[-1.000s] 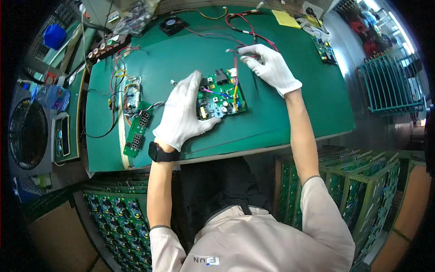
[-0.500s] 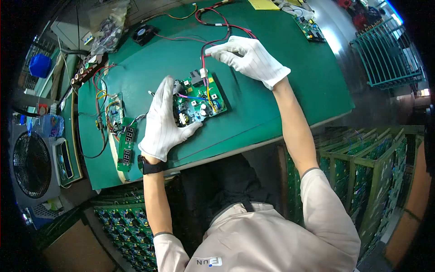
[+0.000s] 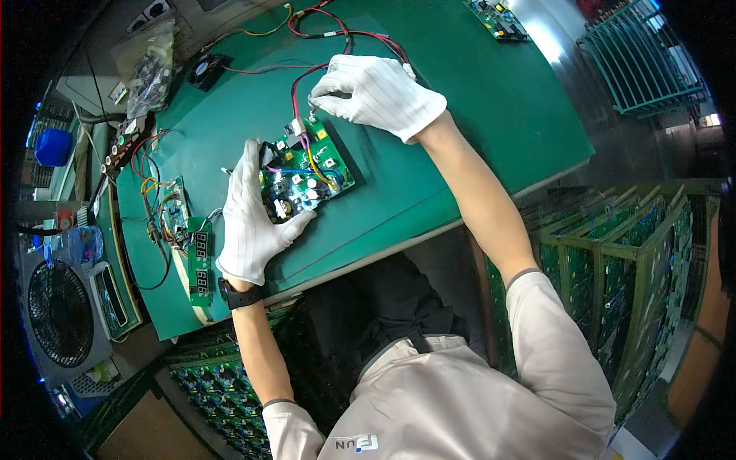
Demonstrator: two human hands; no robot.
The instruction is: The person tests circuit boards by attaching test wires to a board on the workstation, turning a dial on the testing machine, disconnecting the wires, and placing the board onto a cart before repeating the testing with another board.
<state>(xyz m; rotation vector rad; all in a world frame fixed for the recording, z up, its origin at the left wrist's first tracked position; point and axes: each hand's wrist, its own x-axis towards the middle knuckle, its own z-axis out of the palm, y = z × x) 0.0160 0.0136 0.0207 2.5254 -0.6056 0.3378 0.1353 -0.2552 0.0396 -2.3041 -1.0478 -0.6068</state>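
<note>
My left hand (image 3: 249, 211), fingers spread, flanks the circuit board (image 3: 310, 170) on the green surface (image 3: 483, 138)—likely light, stiff, fragile, so I'd grip edges only—while my right hand's (image 3: 376, 96) fingertips look pinched, contents unclear.

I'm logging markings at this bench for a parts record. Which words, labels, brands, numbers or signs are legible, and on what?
"UN": logo on the shirt, upside down in view; its stylised first letter is uncertain.
"888": apparently, in pale segments, on each of the display board's two digit blocks, turned sideways.
Too small or blurred: any print on the wired circuit board or the fan.
</note>
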